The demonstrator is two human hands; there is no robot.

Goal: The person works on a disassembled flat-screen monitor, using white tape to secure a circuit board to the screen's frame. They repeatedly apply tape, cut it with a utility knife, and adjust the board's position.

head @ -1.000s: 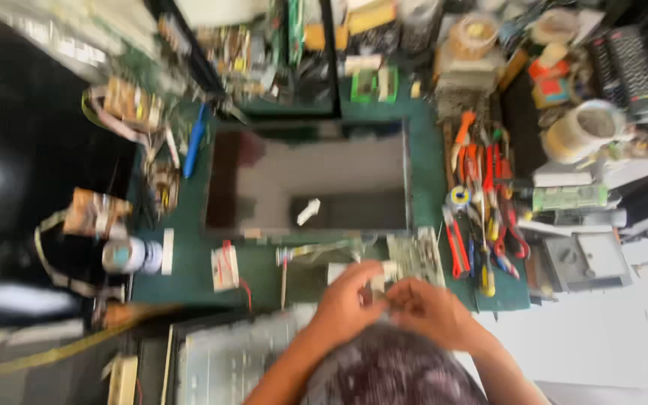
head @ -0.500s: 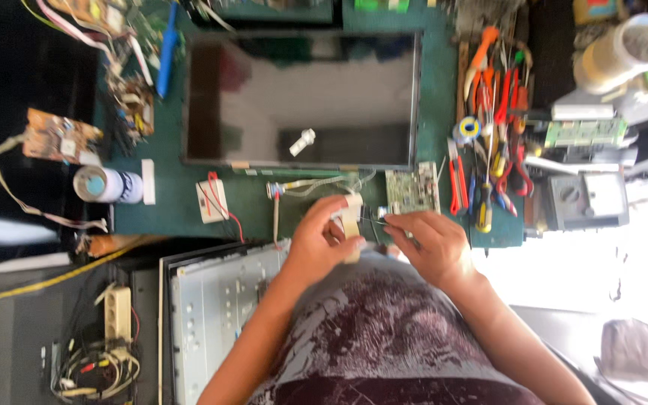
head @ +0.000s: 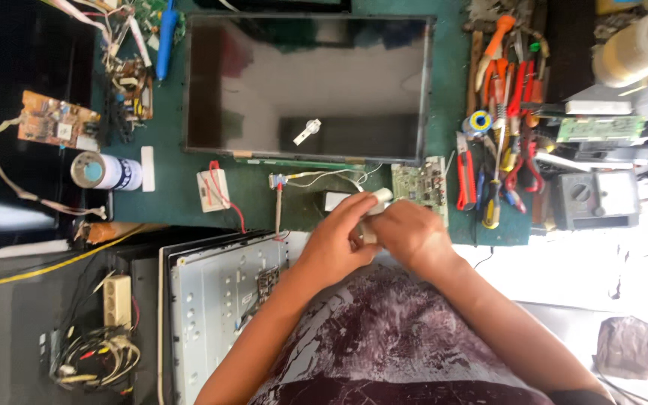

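My left hand (head: 337, 236) and right hand (head: 408, 234) meet above the near edge of the green mat (head: 444, 97), fingers of both closed on one small white part (head: 373, 204). The part is pale, roughly cylindrical at its exposed end, and that end projects upward between my thumbs toward the small green circuit board (head: 421, 184). My fingers cover the rest of the part, so I cannot tell its full shape or length. Both hands are clenched on it; neither palm is open.

Thin white wires (head: 324, 177) run from a connector on the mat toward the part. The wires end near my left fingertips; whether they join the part is hidden.

Surroundings:
- The flat screen panel (head: 305, 86) lies face up on the mat beyond my hands, dark and glossy, with a small white piece resting on its glass.
- A row of pliers and screwdrivers (head: 500, 135) with red and orange handles lies just right of the panel.
- A grey metal back panel (head: 219, 300) lies at my left forearm, on the near side of the mat.
- A spray can (head: 106, 171) lies on its side at the mat's left edge.
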